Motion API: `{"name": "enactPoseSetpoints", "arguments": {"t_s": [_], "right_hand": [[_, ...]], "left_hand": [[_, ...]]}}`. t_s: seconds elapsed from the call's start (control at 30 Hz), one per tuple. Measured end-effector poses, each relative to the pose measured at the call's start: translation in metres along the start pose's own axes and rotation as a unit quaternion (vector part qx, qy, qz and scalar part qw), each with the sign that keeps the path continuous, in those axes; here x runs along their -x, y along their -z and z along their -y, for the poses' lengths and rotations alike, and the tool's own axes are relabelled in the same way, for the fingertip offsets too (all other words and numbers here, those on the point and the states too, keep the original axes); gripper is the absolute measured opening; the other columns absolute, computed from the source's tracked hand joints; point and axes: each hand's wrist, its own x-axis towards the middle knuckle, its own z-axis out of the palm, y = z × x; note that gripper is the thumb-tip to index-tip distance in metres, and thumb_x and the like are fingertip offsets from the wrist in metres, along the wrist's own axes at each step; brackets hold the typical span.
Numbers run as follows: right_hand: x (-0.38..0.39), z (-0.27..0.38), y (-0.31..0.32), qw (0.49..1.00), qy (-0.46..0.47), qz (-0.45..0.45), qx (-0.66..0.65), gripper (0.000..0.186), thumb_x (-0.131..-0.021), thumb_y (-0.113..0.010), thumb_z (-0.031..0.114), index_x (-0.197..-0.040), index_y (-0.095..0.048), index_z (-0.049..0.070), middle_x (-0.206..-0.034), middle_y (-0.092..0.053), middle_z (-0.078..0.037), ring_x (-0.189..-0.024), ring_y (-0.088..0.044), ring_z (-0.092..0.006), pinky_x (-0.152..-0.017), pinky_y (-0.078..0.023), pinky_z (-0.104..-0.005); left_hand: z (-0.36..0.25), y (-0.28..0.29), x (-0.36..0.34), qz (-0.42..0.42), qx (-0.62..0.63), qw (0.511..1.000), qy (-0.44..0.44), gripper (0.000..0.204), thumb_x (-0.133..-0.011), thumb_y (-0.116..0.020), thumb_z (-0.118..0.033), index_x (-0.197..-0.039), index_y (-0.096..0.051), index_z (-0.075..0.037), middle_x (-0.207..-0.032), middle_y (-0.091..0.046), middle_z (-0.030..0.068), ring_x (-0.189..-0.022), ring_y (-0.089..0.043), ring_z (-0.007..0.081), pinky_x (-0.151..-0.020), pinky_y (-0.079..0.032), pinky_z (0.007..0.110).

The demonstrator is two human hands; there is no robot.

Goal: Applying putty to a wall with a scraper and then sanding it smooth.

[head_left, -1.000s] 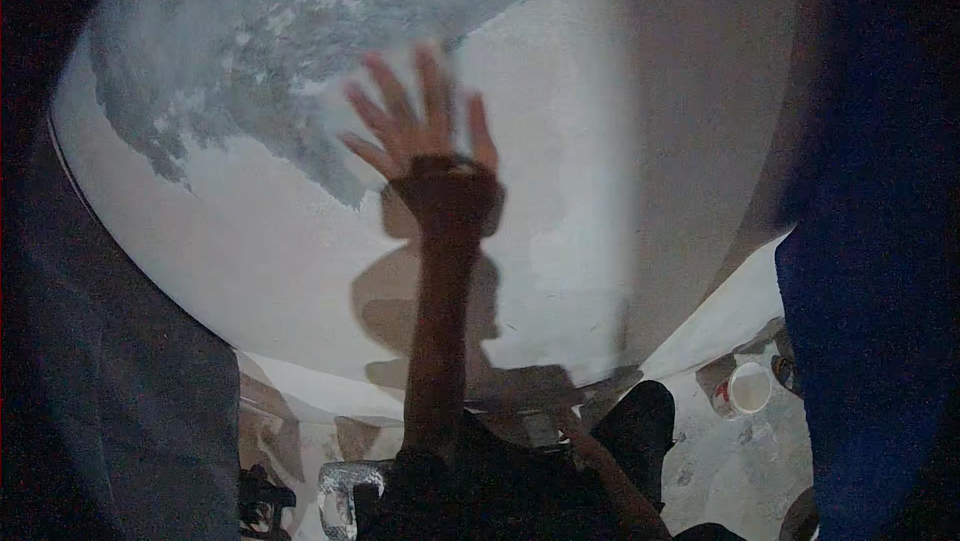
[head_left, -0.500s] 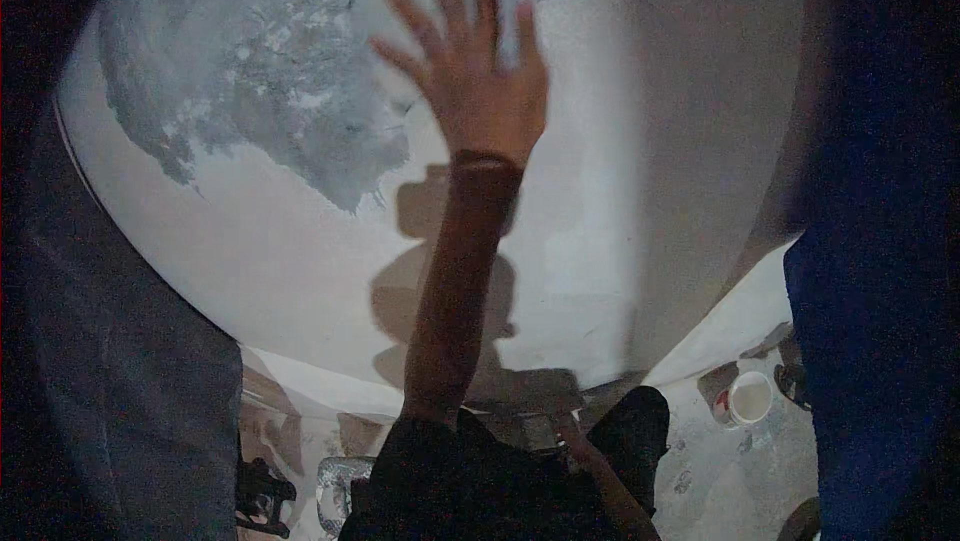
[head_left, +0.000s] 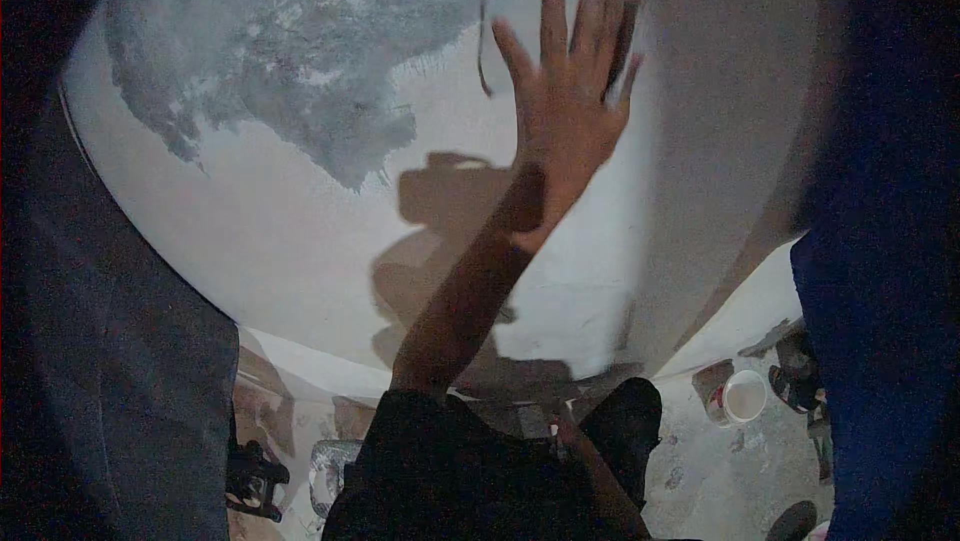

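Observation:
My left hand [head_left: 570,106] is raised in front of a broad pale surface [head_left: 290,261], its back showing and fingers spread. It holds nothing visible; I cannot tell whether the palm touches the surface. Rough grey coating [head_left: 330,91] with ragged edges covers the surface's upper left. Shadows fall around my left forearm. Low down by my dark-clothed knee, my right hand [head_left: 568,433] is closed, small and dim. A greyish flat thing [head_left: 533,421] lies beside its fingers; what the hand grips is unclear.
A white bucket [head_left: 745,397] with pale contents stands on the stained floor [head_left: 700,471] at right, near a dark object [head_left: 795,381]. A black object [head_left: 255,481] and a patterned silvery thing [head_left: 333,466] are at lower left. Blue material [head_left: 880,341] borders the right side.
My left hand has swept to the right and slightly down across the pale surface, fingers still spread. My right hand stays low by the knee.

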Motion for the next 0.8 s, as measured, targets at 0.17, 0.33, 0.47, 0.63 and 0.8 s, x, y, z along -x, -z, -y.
{"name": "enactPoseSetpoints", "arguments": {"t_s": [0.17, 0.33, 0.47, 0.63, 0.8], "right_hand": [[-0.002, 0.027, 0.004, 1.000, 0.012, -0.009, 0.015, 0.057, -0.100, -0.049, 0.036, -0.146, -0.034, 0.008, -0.139, -0.046, -0.017, -0.113, -0.056, -0.0224, -0.092, -0.046, -0.0409], [0.006, 0.048, 0.003, 0.999, 0.007, -0.010, 0.030, 0.058, -0.100, -0.049, 0.037, -0.147, -0.033, 0.008, -0.140, -0.044, -0.018, -0.114, -0.055, -0.0224, -0.092, -0.046, -0.0410], [0.008, 0.067, 0.000, 0.999, 0.008, -0.012, 0.036, 0.059, -0.100, -0.049, 0.038, -0.148, -0.032, 0.008, -0.142, -0.043, -0.018, -0.115, -0.055, -0.0225, -0.093, -0.046, -0.0411], [0.021, 0.088, -0.005, 0.999, -0.001, -0.015, 0.052, 0.061, -0.100, -0.049, 0.039, -0.149, -0.030, 0.008, -0.144, -0.042, -0.018, -0.116, -0.055, -0.0225, -0.093, -0.045, -0.0412], [0.037, 0.105, -0.012, 0.997, -0.023, -0.019, 0.076, 0.062, -0.100, -0.049, 0.040, -0.150, -0.029, 0.009, -0.145, -0.041, -0.018, -0.117, -0.054, -0.0225, -0.093, -0.045, -0.0413]], "left_hand": [[0.024, 0.014, 0.060, 0.046, -0.044, 0.995, 0.082, 0.060, -0.097, -0.045, -0.036, -0.150, -0.031, -0.015, -0.160, -0.018, 0.0047, -0.146, -0.013, 0.0357, -0.108, -0.002, 0.071], [0.016, 0.008, 0.002, -0.055, -0.026, 0.994, 0.091, 0.059, -0.097, -0.043, -0.036, -0.150, -0.030, -0.013, -0.160, -0.015, 0.0045, -0.146, -0.014, 0.0345, -0.110, -0.004, 0.067], [0.008, -0.001, 0.066, 0.089, -0.024, 0.995, 0.026, 0.059, -0.097, -0.043, -0.036, -0.151, -0.029, -0.016, -0.160, -0.015, 0.0049, -0.146, -0.014, 0.0338, -0.111, -0.006, 0.067], [0.039, 0.018, 0.064, 0.036, -0.050, 0.993, 0.105, 0.061, -0.095, -0.047, -0.032, -0.151, -0.029, -0.017, -0.160, -0.016, 0.0064, -0.146, -0.014, 0.0335, -0.110, -0.007, 0.068], [0.014, 0.007, 0.030, 0.008, -0.009, 1.000, 0.007, 0.063, -0.094, -0.050, -0.031, -0.151, -0.027, -0.015, -0.159, -0.019, 0.0065, -0.146, -0.016, 0.0353, -0.109, -0.009, 0.067]]}}
